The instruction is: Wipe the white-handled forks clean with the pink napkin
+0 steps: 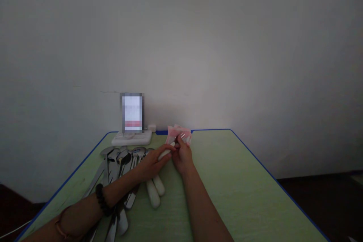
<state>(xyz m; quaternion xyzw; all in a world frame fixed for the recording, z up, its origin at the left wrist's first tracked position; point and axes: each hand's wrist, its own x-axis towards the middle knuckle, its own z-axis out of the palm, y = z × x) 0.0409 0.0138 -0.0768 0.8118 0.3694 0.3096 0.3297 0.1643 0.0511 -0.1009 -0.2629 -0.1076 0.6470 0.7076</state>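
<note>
My left hand (153, 163) is closed on the white handle (165, 154) of a piece of cutlery. The shiny metal end of that cutlery lies at my right hand, over a thin pink cloth or wrapper; its exact kind is not clear. My right hand (183, 155) is closed, thumb on top, pinching the pink cloth (172, 133) around the metal end. Beneath my left forearm, a pile of metal spoons (139, 151) and other cutlery is spread on the table, partly hidden by the arm. Two thick white handles (153, 194) stick out towards me from the pile.
The pale green table (244, 189) has a blue edge and stands against a grey wall. At the back left, a lit phone with a blurred screen (132, 113) leans upright on a white base (132, 138). A small white block (152, 127) sits beside it.
</note>
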